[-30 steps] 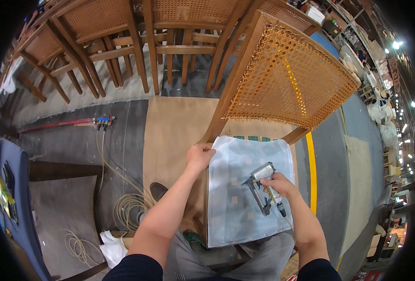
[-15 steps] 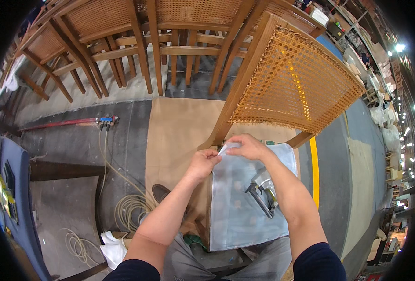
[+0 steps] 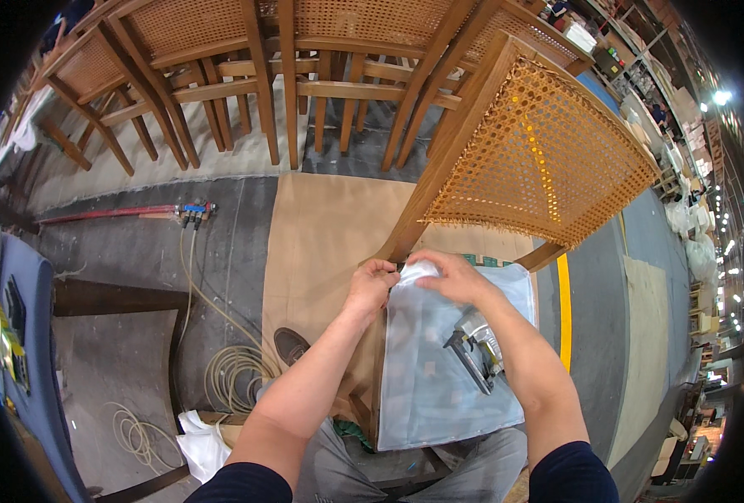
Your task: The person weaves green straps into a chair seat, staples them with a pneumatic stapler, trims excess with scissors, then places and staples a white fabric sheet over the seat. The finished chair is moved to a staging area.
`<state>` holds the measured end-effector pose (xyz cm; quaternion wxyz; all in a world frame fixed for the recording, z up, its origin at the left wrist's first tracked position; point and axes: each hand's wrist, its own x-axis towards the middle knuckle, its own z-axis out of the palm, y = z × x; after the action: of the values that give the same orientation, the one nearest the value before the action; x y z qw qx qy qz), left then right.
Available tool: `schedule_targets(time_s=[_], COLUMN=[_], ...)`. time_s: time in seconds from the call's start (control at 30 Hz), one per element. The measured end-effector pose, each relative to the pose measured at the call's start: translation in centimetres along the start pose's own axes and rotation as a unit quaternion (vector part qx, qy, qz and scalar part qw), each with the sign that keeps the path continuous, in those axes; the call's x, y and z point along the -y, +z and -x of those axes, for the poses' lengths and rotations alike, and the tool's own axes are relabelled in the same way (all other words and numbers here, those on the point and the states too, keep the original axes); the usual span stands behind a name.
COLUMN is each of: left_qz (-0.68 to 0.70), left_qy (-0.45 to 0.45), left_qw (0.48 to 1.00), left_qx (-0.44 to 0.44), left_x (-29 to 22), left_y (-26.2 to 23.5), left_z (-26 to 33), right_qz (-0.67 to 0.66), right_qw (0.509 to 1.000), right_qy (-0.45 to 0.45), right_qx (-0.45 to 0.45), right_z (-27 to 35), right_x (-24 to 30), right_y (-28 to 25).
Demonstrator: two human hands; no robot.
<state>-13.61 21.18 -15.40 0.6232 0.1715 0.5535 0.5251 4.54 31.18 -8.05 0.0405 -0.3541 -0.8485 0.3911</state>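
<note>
A wooden chair with a woven cane back (image 3: pixel 548 159) stands before me, its seat covered by a thin pale fabric sheet (image 3: pixel 426 386). At the seat's far left corner, by the base of the back post, my left hand (image 3: pixel 372 285) pinches the fabric's edge between thumb and fingers. Close beside it, my right hand (image 3: pixel 452 277) grips a folded-up part of the same fabric; its fingertips are partly hidden. A staple gun (image 3: pixel 473 352) lies on the fabric, partly covered by my right forearm.
Several wooden cane-back chairs (image 3: pixel 355 88) are lined up at the far side. Brown cardboard (image 3: pixel 330 210) lies under the chair. On the left are a coiled air hose (image 3: pixel 236 377), a red hose with a blue fitting (image 3: pixel 194 210) and a blue padded surface (image 3: pixel 41 335).
My hands stay at the same corner; the right one has turned slightly and its fingers have shifted over the fabric. The whole view has moved a little.
</note>
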Motion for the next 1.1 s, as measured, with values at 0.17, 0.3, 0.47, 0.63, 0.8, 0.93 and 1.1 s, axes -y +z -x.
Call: schedule_targets(time_s=[0.17, 0.3, 0.47, 0.63, 0.8, 0.93, 1.1], left_qz=[0.01, -0.042, -0.368, -0.39, -0.418, -0.425, -0.433], left_qy=[-0.007, -0.007, 0.178, 0.142, 0.139, 0.134, 0.181], left_qw=[1.0, 0.998, 0.912, 0.906, 0.89, 0.882, 0.866], left_qx=[0.0, 0.042, -0.033, -0.08, -0.122, -0.152, -0.174], left_x=[-0.1, -0.2, 0.5, 0.4, 0.5, 1.0, 1.7], left_y=[-0.1, -0.7, -0.7, -0.1, 0.8, 1.1, 1.5], left_z=[0.0, -0.4, -0.2, -0.3, -0.2, -0.4, -0.4], right_qz=[0.103, 0.142, 0.151, 0.15, 0.181, 0.188, 0.152], right_qw=[0.993, 0.987, 0.987, 0.988, 0.983, 0.976, 0.978], right_qy=[-0.029, 0.01, -0.009, -0.017, -0.021, -0.075, -0.072], right_qx=[0.046, 0.08, 0.057, 0.033, -0.012, -0.074, -0.121], right_z=[-0.5, -1.6, -2.5, -3.7, -4.5, -4.6, -4.1], right_x=[0.3, 0.1, -0.4, -1.8, -3.4, -3.9, -5.3], right_y=[-0.1, -0.5, 0.1, 0.7, 2.1, 3.8, 4.6])
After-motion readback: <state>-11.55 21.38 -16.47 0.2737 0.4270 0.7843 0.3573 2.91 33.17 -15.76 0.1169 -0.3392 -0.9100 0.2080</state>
